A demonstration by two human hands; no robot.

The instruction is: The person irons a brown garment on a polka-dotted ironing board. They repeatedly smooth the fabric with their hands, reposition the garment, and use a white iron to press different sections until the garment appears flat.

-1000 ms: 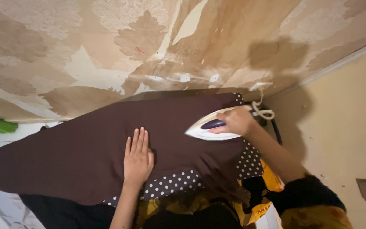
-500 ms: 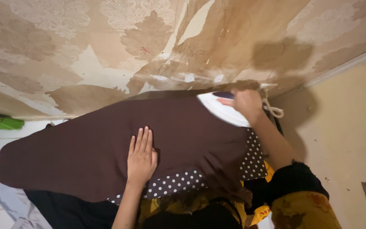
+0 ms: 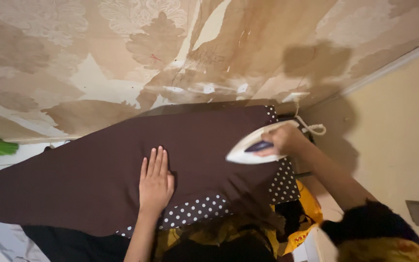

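**Iron held on brown cloth**

The right hand (image 3: 281, 139) is closed around the dark handle of one white iron (image 3: 255, 145); the grip is full, with the forearm reaching in from the lower right. The iron sits on the right part of one brown cloth (image 3: 98, 174), its tip pointing left. The left hand (image 3: 155, 183) lies flat and open on the cloth, fingers together, holding nothing. One polka-dot board cover (image 3: 195, 211) shows beneath the cloth's near edge.

Peeling patterned wallpaper (image 3: 136, 53), cream wall (image 3: 403, 126)
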